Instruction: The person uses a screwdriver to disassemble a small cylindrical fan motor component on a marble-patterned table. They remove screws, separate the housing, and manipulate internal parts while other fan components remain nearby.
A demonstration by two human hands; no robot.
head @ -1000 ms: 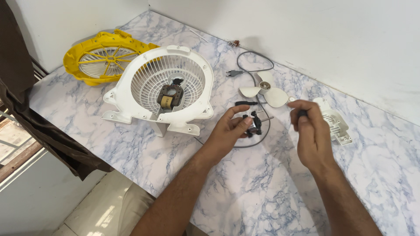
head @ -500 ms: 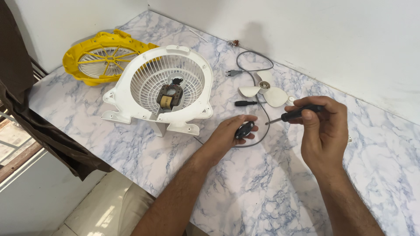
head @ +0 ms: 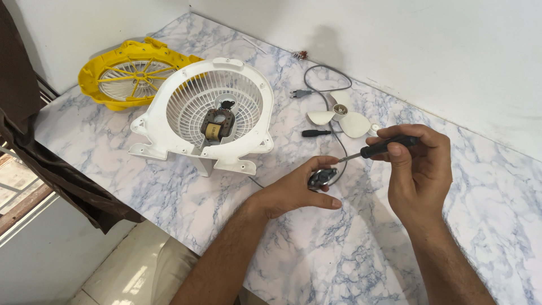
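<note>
At frame centre, the right hand point(head: 420, 169) now grips a black-handled screwdriver point(head: 379, 147), tip newly brought to the small dark metal part point(head: 322, 178) pinched in left hand point(head: 296, 192) fingers.

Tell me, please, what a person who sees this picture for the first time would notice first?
Probably the two hands at the centre: the right hand holds a black-handled screwdriver with its tip at a small dark part gripped in the left hand. Next, the white fan housing with its exposed motor stands out at centre-left of the marble-patterned table. A bright yellow fan grille lies behind it, at the far left.
</note>
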